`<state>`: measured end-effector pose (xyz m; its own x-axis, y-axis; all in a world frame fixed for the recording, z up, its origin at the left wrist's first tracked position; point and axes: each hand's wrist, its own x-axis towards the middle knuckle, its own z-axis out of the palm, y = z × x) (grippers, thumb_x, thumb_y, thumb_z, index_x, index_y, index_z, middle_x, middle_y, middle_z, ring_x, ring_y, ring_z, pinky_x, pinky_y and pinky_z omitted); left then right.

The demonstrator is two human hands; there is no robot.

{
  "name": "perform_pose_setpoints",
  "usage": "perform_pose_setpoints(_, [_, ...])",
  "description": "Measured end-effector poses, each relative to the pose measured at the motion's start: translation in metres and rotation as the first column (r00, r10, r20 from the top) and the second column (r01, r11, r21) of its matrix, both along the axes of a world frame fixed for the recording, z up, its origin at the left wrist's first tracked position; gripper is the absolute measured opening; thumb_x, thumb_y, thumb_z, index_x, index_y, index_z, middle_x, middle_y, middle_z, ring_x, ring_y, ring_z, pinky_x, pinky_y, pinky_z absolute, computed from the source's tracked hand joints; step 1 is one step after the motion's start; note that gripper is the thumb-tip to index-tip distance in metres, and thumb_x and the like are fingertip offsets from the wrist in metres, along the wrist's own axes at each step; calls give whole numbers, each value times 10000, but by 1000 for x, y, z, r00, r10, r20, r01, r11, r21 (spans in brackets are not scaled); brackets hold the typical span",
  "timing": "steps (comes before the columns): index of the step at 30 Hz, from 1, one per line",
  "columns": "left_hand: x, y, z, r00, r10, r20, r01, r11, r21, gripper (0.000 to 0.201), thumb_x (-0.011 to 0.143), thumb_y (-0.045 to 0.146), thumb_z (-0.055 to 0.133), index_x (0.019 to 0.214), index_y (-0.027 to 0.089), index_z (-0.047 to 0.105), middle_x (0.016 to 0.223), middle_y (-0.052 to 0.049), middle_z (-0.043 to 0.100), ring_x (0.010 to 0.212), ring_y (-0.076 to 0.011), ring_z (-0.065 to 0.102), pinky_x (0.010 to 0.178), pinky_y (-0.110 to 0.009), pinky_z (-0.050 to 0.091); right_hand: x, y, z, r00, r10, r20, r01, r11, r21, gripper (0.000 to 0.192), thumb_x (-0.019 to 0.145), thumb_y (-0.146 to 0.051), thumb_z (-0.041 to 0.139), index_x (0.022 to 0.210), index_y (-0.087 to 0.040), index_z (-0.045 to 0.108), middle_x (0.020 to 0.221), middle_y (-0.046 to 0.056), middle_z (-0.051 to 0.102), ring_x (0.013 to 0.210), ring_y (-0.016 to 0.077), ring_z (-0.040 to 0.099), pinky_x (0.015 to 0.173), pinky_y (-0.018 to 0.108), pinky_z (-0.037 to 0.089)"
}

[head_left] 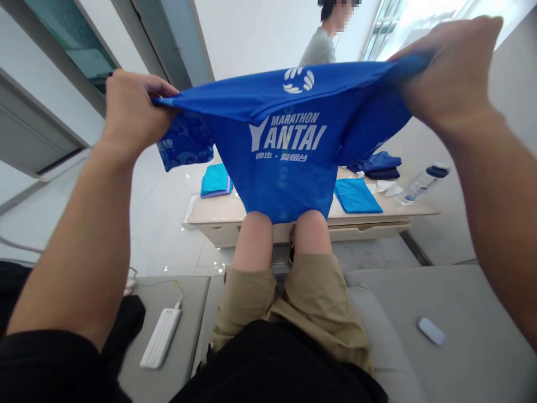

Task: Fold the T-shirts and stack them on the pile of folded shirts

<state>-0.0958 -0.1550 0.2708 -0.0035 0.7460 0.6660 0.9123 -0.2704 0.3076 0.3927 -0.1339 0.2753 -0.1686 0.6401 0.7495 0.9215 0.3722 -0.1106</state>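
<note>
A person's left hand [136, 109] pinches one shoulder of a blue T-shirt [289, 187] lettered "Marathon Yantai," the garment stretched between two widely parted hands, its lower end just beyond the seated person's knees [257, 226]. The right hand [457, 73], slightly blurred, is clamped on the opposite shoulder. The left grip looks the lighter, so that corner could slip free under a harder pull; uneven tension might crease the upper edge, and a swinging hem could disturb the clothes beyond.

Behind the shirt, a pale worktop [213, 209] bears, from left, a folded teal stack [215, 178], a flat blue bundle [358, 196], darker blue garments [377, 164] and a clear bottle [422, 184]. Nearer, a grey sofa [486, 302] carries a white power bank [161, 338] at left and a small pale oval object [431, 331] at right. Around them, a glossy tiled floor [155, 212] spreads at left, another person in a grey top [321, 47] appears past the shirt, and bright windows [384, 28] light the upper right.
</note>
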Motion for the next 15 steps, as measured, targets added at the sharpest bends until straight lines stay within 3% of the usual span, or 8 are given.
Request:
perform_pose_setpoints(3, [8, 3, -20, 976, -78, 202, 98, 991, -88, 353, 870, 206, 803, 1152, -5, 793, 948, -70, 779, 844, -142, 651, 990, -446, 624, 7, -1, -21, 992, -123, 33, 125, 989, -75, 370, 986, -276, 692, 1228, -41, 844, 1147, 157, 835, 1092, 241, 745, 949, 425, 503])
perform_pose_setpoints(6, [14, 1, -50, 939, -61, 340, 126, 977, -173, 258, 873, 96, 732, 1122, 38, 766, 1003, -77, 823, 815, -120, 658, 886, -349, 637, 13, -7, -54, 993, -103, -53, 92, 979, -185, 408, 886, -116, 668, 1233, 26, 827, 1153, 195, 842, 1053, 213, 761, 940, 366, 534])
perform_pose_setpoints(9, [16, -12, -58, 934, -66, 352, 151, 964, -221, 260, 908, 88, 634, 1130, 16, 747, 1007, -43, 827, 798, -79, 651, 785, -249, 581, 19, -22, -62, 985, -91, -146, 55, 971, -234, 458, 875, -82, 594, 1250, 72, 807, 1142, 211, 844, 1035, 221, 769, 919, 370, 543])
perform_pose_setpoints(11, [14, -23, -53, 947, -83, 310, 146, 972, -184, 293, 941, 151, 612, 1151, -4, 743, 1026, -24, 821, 836, -75, 650, 795, -227, 550, 22, -32, -54, 980, -89, -180, 49, 975, -216, 464, 903, -100, 559, 1248, 94, 800, 1146, 224, 839, 1049, 242, 768, 921, 399, 541])
perform_pose_setpoints(13, [12, -33, -51, 956, -85, 281, 111, 991, -79, 320, 954, 218, 608, 1155, 23, 763, 1037, -5, 816, 872, -88, 642, 819, -227, 543, 23, -38, -52, 964, -56, -259, 27, 993, -117, 453, 926, -128, 563, 1249, 74, 809, 1161, 232, 836, 1046, 247, 775, 921, 395, 553])
perform_pose_setpoints(15, [9, -38, -62, 958, -70, 278, 84, 996, -36, 301, 938, 274, 604, 1066, 79, 794, 962, 11, 802, 860, -112, 629, 813, -236, 544, 23, -41, -66, 935, -7, -356, 5, 1000, -5, 401, 926, -161, 609, 1213, 1, 839, 1159, 214, 843, 1036, 253, 782, 937, 384, 579])
